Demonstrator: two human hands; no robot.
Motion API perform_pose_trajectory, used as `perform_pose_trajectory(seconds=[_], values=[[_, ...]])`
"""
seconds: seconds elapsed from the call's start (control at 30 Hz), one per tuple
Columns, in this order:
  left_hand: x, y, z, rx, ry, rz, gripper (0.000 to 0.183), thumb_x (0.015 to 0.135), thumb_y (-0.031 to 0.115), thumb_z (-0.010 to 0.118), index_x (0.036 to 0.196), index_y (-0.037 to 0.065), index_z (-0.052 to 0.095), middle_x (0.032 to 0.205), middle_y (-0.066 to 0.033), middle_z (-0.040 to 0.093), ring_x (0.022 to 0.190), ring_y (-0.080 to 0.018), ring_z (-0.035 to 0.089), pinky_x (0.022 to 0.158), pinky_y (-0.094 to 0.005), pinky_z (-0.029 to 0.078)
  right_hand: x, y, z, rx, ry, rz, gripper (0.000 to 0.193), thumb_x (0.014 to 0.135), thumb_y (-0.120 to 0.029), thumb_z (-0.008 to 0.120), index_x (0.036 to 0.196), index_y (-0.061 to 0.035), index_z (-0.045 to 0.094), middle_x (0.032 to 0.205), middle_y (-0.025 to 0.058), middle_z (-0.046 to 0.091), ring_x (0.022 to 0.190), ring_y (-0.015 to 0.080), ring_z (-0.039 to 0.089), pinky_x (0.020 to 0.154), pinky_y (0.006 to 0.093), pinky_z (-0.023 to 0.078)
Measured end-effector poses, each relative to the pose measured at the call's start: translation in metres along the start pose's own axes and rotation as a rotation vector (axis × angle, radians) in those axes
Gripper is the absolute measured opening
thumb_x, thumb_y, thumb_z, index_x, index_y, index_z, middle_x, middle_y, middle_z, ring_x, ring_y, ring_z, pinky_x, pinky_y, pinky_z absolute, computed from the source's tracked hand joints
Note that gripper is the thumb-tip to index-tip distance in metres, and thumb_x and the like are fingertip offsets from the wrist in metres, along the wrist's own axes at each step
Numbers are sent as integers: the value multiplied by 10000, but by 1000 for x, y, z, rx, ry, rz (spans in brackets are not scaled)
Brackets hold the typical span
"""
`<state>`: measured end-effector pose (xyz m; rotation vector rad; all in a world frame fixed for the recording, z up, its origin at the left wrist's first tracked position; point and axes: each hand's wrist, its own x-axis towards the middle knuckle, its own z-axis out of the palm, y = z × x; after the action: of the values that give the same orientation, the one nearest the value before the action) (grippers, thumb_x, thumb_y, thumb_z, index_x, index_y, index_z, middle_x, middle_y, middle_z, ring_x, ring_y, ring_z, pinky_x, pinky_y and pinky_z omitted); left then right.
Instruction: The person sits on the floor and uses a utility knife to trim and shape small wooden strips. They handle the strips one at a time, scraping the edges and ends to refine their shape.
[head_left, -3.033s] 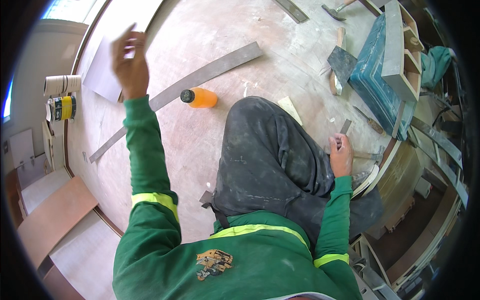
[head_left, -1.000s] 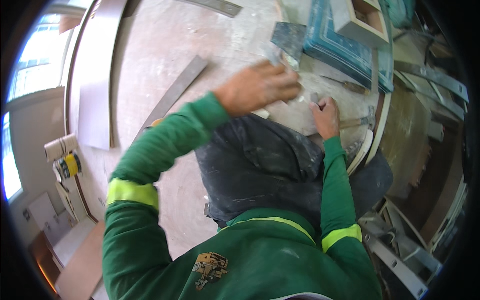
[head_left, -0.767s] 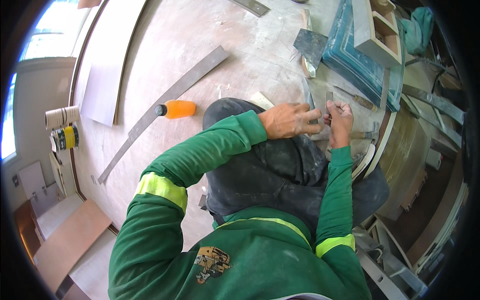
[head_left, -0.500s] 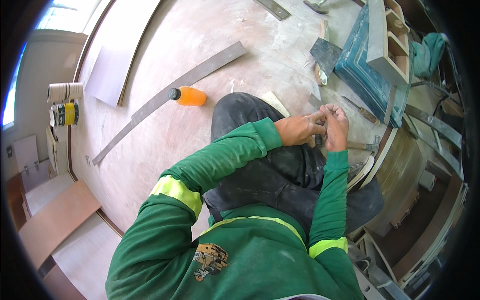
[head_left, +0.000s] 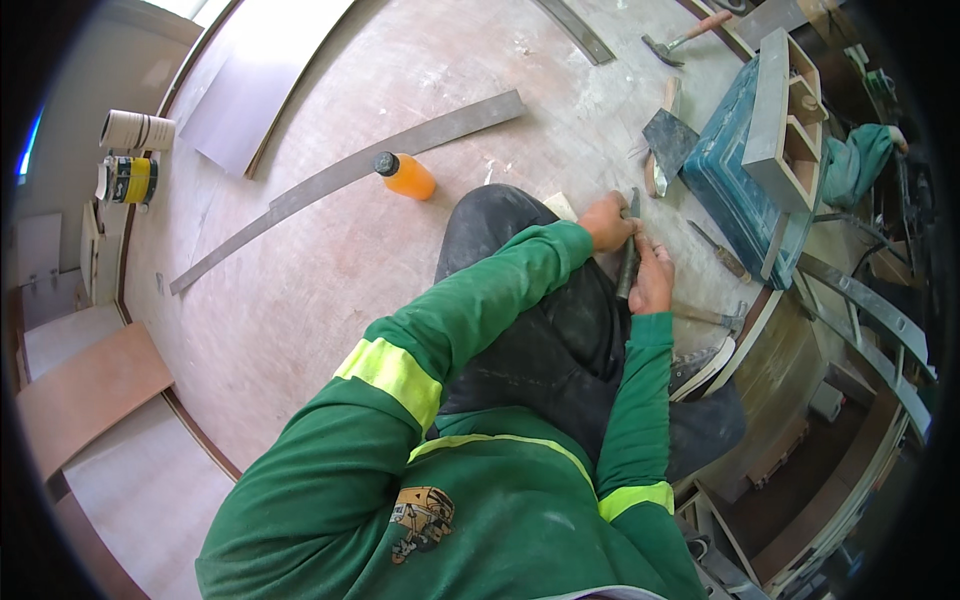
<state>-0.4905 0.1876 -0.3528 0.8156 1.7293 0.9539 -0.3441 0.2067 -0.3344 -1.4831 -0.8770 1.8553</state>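
Between my two hands, above my bent knee, is a slim knife-like tool (head_left: 628,268) with a dark handle and a greyish blade pointing away from me. My left hand (head_left: 604,222) is closed at its blade end. Lower down, the fingers of my right hand (head_left: 653,278) curl against the handle. Whether anything small is pinched there too is hidden. A pale flat piece (head_left: 560,207) lies by my left hand, partly covered. To the right of my hands rests a pointed tool with a wooden handle (head_left: 722,252). A hammer (head_left: 712,318) lies beside my shoe.
An orange bottle (head_left: 408,177) stands left of my knee, near long grey metal strips (head_left: 350,165). At right sit a teal case (head_left: 722,135) with a compartmented box (head_left: 775,150) and a dark plate (head_left: 672,140). Another hammer (head_left: 690,38) lies farther off. The board's edge (head_left: 765,305) runs close at right.
My left hand has moved away from my body, up to the blade end. My right hand has dropped slightly, and more of the tool's dark handle shows. The whole view has shifted.
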Motion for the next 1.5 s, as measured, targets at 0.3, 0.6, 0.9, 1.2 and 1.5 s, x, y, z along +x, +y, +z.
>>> perform_pose_trajectory(seconds=[0.3,0.6,0.9,1.2,1.5], values=[[23,27,-154,-19,414,296,466,902,181,817,1304,19,647,912,-118,754,766,-147,715,666,-315,565,-23,-41,58,-189,-273,50,423,999,-381,742,1176,-43,558,917,45,597,660,88,564,521,247,481],[69,-42,-212,305,730,190,468,853,172,841,1285,124,666,1121,-126,692,997,-271,667,855,-404,573,-20,-33,82,-118,-392,61,581,998,-314,734,1407,16,488,895,23,592,626,77,554,506,246,473],[61,-61,-197,466,721,438,241,894,226,780,1106,113,793,1349,-55,643,1248,-339,522,1096,-420,451,-7,-38,80,-571,-318,-139,536,1042,-315,596,1447,18,488,915,83,643,671,145,618,558,305,515],[56,-60,-204,601,733,571,282,906,255,795,1151,115,805,1333,-42,717,1245,-311,549,1125,-404,449,36,-41,127,-843,-336,-400,540,998,-347,641,1340,50,512,1122,271,714,1056,386,717,915,447,546],[56,-64,-206,584,739,589,301,893,266,788,1139,92,805,1338,-54,715,1237,-307,558,1114,-407,465,36,-37,149,-954,-369,-269,453,1025,-349,559,1232,53,529,1014,302,712,1035,491,680,906,543,516]])
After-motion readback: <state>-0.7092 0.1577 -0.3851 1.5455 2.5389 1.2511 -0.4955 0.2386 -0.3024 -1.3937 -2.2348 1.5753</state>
